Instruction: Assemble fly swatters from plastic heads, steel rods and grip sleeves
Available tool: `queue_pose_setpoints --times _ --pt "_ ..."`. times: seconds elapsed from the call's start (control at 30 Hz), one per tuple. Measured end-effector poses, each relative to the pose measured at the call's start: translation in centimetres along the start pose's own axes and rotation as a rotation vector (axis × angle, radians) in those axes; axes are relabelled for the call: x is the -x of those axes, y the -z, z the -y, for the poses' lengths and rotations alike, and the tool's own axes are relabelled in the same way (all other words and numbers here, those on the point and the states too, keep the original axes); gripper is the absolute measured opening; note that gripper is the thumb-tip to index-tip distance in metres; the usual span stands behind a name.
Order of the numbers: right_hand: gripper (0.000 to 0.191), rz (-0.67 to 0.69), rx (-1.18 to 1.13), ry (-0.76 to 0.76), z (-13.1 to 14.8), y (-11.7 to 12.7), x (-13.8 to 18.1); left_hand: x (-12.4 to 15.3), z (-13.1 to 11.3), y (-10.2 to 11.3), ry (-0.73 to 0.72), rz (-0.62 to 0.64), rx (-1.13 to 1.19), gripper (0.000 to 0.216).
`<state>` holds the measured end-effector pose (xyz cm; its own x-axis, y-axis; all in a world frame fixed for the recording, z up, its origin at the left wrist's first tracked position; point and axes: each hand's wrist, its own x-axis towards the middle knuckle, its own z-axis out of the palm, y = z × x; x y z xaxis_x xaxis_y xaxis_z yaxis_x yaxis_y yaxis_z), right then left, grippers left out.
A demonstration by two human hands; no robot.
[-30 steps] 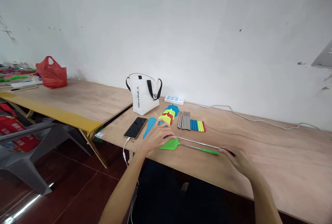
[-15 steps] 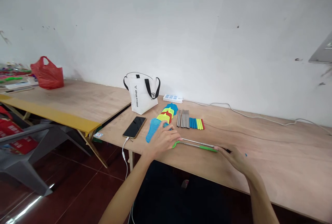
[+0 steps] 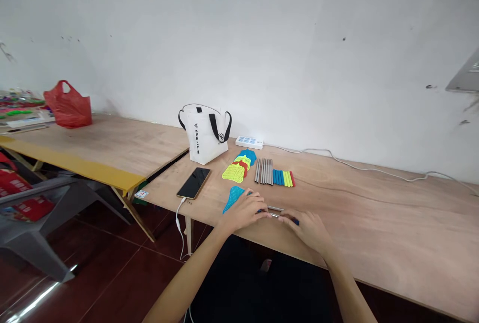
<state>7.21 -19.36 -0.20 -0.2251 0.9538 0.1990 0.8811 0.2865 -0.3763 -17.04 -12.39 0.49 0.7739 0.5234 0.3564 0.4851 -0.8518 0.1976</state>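
My left hand [image 3: 245, 211] is closed over the neck of a blue mesh fly swatter head [image 3: 232, 197] near the table's front edge. Close beside it, my right hand [image 3: 309, 227] grips the swatter's short metal rod [image 3: 276, 209] and blue handle [image 3: 296, 222]. Just behind lie a pile of swatter heads [image 3: 235, 171] in yellow, red and blue, a row of metal rods [image 3: 264, 171] and a row of coloured handles [image 3: 283, 178].
A phone [image 3: 193, 183] on a white cable lies left of the heads. A white tote bag [image 3: 205, 134] and a power strip [image 3: 249, 142] stand by the wall. A red plastic bag [image 3: 68, 104] sits on the yellow-edged table [image 3: 93, 166] at left.
The long green swatter that lay between my hands is out of sight. My right hand slid left toward my left hand, and a blue swatter with a short rod is now held between them.
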Motion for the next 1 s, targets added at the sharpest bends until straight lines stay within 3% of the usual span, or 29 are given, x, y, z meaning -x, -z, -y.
queue_pose_setpoints --times 0.23,0.4,0.57,1.0 --pt "0.029 -0.123 0.107 0.136 -2.1 -2.5 -0.9 0.2 1.5 -2.9 0.106 -0.064 0.008 0.037" --pt "0.027 -0.149 0.127 0.11 -2.4 -2.9 -0.9 0.0 1.8 -3.2 0.113 -0.09 -0.007 0.035" --pt "0.029 -0.113 0.09 0.118 -2.8 -3.0 -0.9 0.0 2.4 -3.4 0.14 -0.08 0.006 0.019" --pt "0.039 -0.152 0.127 0.087 -3.7 -4.0 -1.1 0.3 2.0 -3.9 0.166 -0.11 -0.054 0.022"
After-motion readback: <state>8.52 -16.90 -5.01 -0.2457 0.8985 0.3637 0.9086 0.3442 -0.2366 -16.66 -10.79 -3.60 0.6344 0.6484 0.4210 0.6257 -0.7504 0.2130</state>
